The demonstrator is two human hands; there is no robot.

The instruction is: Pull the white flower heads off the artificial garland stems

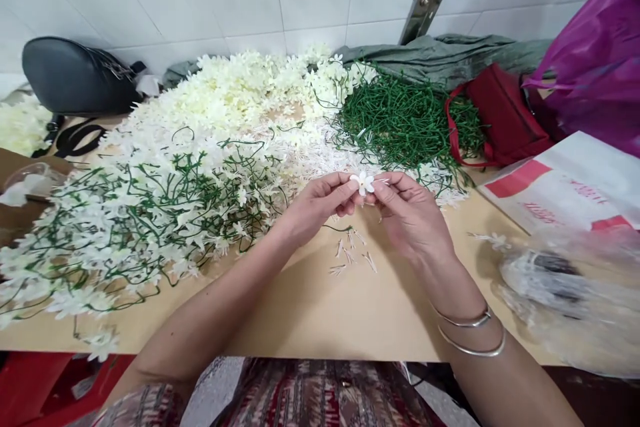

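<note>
Over the middle of the table, a small white artificial flower (363,182) is pinched between my two hands. My left hand (323,203) grips its left petals with thumb and fingers closed. From the other side, my right hand (407,207) closes on its right edge, and a thin white piece shows by the fingertips. A green stem curves out below my left hand. Beneath my hands lie several small white plastic stamen pieces (349,255) on the tabletop. To my left spreads a heap of white flowers with green stems (165,213).
Loose pale-yellow blossoms (250,83) and a pile of green stems (405,117) lie at the back. A black bag (80,77) stands back left. Rightward are a red bag (505,113), a purple bag (595,60), a white-and-red paper bag (565,180) and clear plastic wrap (570,307).
</note>
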